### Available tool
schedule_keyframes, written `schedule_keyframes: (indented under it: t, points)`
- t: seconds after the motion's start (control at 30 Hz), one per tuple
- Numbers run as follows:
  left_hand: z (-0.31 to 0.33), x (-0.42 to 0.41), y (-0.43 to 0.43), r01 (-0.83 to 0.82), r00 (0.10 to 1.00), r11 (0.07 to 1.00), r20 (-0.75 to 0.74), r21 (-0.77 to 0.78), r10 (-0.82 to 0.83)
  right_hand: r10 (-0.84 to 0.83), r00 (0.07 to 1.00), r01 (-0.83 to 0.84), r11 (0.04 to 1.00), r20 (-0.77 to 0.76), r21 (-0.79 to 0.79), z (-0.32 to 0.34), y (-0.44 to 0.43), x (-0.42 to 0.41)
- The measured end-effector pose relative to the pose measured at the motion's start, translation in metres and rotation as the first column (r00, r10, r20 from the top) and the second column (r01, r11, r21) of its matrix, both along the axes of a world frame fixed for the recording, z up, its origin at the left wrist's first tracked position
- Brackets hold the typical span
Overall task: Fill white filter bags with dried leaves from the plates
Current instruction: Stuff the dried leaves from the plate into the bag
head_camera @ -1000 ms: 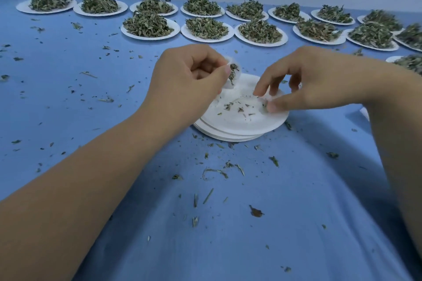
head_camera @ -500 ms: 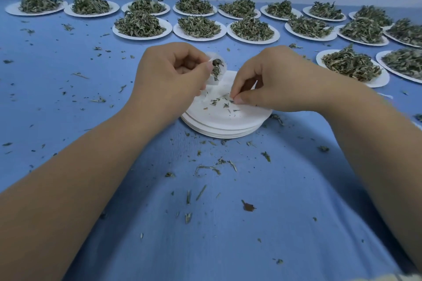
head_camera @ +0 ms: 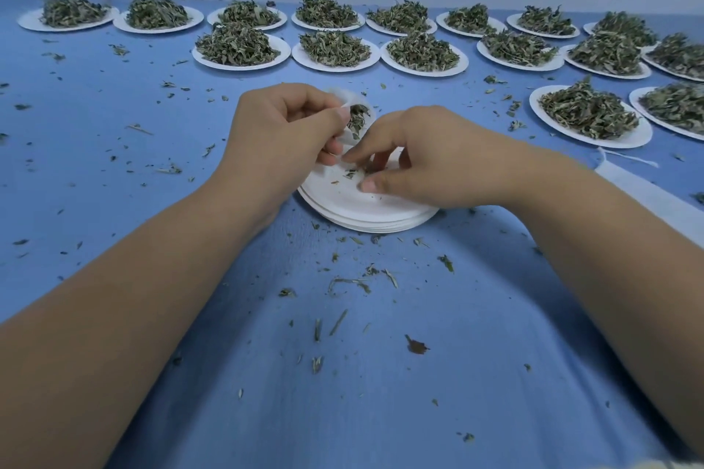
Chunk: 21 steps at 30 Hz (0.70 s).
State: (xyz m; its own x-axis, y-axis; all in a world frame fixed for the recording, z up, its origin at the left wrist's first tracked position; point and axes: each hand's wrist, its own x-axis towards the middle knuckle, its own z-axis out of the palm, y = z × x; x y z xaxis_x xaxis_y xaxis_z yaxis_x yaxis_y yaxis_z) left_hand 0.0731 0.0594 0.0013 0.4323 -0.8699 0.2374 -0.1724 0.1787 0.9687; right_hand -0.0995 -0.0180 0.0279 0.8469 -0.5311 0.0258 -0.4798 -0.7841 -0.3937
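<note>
Filter bag part filled, held just above plate stack, our left grip pinching its mouth open. Our right grip pinching leaf crumbs on top plate. Risk we see: crumbs slip, miss narrow mouth, scatter onto surface; bag mouth collapses.

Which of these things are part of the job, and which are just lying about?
Job: bag, held by left hand; leaf bits, pinched by right hand; plate stack under them; heaped plates, waiting.
Lying about: crumbs spilled across the cloth.
</note>
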Motion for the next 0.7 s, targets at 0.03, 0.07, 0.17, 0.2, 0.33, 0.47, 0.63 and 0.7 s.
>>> schedule_keyframes:
  t: [0.03,0.07,0.17,0.2,0.33,0.47,0.63,0.7]
  points:
    - [0.0,0.0,0.0,0.006,1.0,1.0,-0.001,0.001,-0.006,0.006,1.0,-0.006,1.0,0.0,-0.012,-0.001,0.001,0.003]
    - [-0.001,0.0,-0.001,0.011,1.0,1.0,-0.004,0.0,-0.011,0.014,1.0,-0.014,1.0,0.004,-0.021,-0.003,0.003,0.006]
    - [-0.001,0.0,-0.001,0.016,1.0,1.0,-0.002,-0.002,-0.016,0.001,0.999,-0.001,1.0,0.051,-0.011,-0.004,0.006,0.009]
    - [-0.001,0.0,-0.001,0.014,1.0,1.0,-0.001,-0.003,-0.014,-0.006,0.998,0.006,1.0,0.065,-0.014,-0.003,0.005,0.009]
    - [0.0,0.003,0.0,0.003,1.0,1.0,0.001,-0.007,-0.003,-0.008,0.992,0.014,0.999,0.123,-0.052,-0.002,0.008,0.005]
    - [0.0,0.003,0.0,0.008,1.0,1.0,-0.022,0.0,-0.008,-0.106,0.892,0.114,0.993,0.44,0.01,0.006,0.005,0.001]
    - [0.005,0.003,0.002,0.07,0.997,0.997,-0.034,-0.022,-0.071,-0.148,0.738,0.164,0.986,0.659,0.037,-0.001,0.009,0.008]
    - [0.006,0.002,0.003,0.107,0.994,0.993,-0.022,-0.043,-0.108,-0.137,0.749,0.152,0.988,0.649,0.034,-0.008,0.013,0.013]
